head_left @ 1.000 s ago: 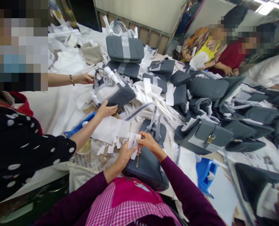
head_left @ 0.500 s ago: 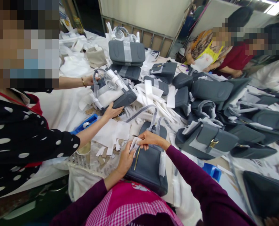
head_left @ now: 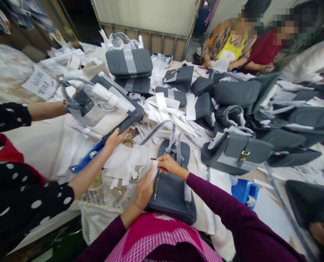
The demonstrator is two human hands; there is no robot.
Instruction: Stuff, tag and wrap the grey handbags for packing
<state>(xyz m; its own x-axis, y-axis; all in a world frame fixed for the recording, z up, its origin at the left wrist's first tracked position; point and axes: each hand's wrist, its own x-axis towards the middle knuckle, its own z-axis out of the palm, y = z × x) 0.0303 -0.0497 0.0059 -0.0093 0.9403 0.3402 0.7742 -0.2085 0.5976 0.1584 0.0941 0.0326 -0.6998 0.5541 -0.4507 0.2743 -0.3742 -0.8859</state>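
Paper strip [head_left: 154, 170] pinched in left hand [head_left: 144, 190], right hand [head_left: 168, 164] pinching at its upper edge, just above dark bag [head_left: 175, 193]; step looks like strip handling, next move likely needs steady fingers.

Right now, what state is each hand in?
Left hand: closed, holding a white strip.
Right hand: pinched closed by the strip's upper end; what it grips cannot be told.

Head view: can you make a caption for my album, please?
Left hand holding a white strip, right hand close beside it, over a dark bag.
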